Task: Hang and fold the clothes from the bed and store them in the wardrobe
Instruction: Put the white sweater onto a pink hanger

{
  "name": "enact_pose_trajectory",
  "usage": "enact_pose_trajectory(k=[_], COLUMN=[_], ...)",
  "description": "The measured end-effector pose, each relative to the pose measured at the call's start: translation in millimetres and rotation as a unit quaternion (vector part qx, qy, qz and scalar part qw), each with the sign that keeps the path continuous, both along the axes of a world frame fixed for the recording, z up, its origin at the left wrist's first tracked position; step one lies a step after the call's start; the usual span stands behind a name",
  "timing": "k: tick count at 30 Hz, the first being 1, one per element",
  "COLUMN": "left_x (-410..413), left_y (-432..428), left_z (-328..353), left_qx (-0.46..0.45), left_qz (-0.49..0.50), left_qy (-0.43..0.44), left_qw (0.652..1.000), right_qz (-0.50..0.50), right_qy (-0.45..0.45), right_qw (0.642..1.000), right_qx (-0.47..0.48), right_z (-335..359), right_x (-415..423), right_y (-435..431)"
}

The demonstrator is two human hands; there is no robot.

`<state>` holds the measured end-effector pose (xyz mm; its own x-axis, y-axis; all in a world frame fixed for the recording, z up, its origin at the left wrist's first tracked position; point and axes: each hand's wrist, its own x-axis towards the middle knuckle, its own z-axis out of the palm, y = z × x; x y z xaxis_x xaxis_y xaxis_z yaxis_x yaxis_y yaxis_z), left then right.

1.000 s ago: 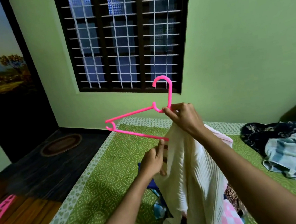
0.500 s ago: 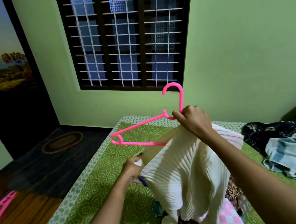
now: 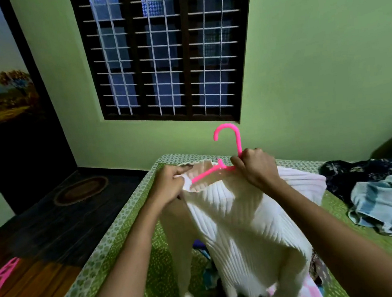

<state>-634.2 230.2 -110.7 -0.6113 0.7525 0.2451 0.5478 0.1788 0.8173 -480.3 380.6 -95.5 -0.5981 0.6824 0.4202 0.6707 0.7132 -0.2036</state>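
Head-worn, close, down onto bed (image 3: 109, 249)

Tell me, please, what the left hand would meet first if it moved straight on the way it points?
Probably the pink plastic hanger: the left hand, gripping the cream ribbed sweater's neckline, points right toward its arm, though depth is unclear.

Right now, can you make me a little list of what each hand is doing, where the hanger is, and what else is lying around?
left hand: pinches the neck edge of the white sweater
right hand: grips the pink hanger just below its hook
hanger: one arm goes into the sweater's neck opening
bed: green sheet, blue striped cloth on the right
floor: second pink hanger, far left
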Motion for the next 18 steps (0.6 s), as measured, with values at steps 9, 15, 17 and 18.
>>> enact_pose_trajectory(k=[9,15,17,18], left_x=[9,21,14,11], left_y=[17,16,14,12], left_z=[-1,6,8,10], left_qx=[-0.061,-0.027,-0.028,-0.024], left_qz=[-0.028,0.032,0.06,0.074], left_qy=[0.276,0.32,0.33,0.333], left_qw=[0.959,0.946,0.942,0.94], right_qz=[0.054,0.161,0.162,0.146], right_qy=[0.085,0.056,0.028,0.011], right_qw=[0.987,0.98,0.984,0.988], right_qx=[-0.127,-0.099,-0.061,-0.04], right_z=[5,16,19,20], right_x=[-12,-15,-7,-1], right_y=[0,-3,0,4])
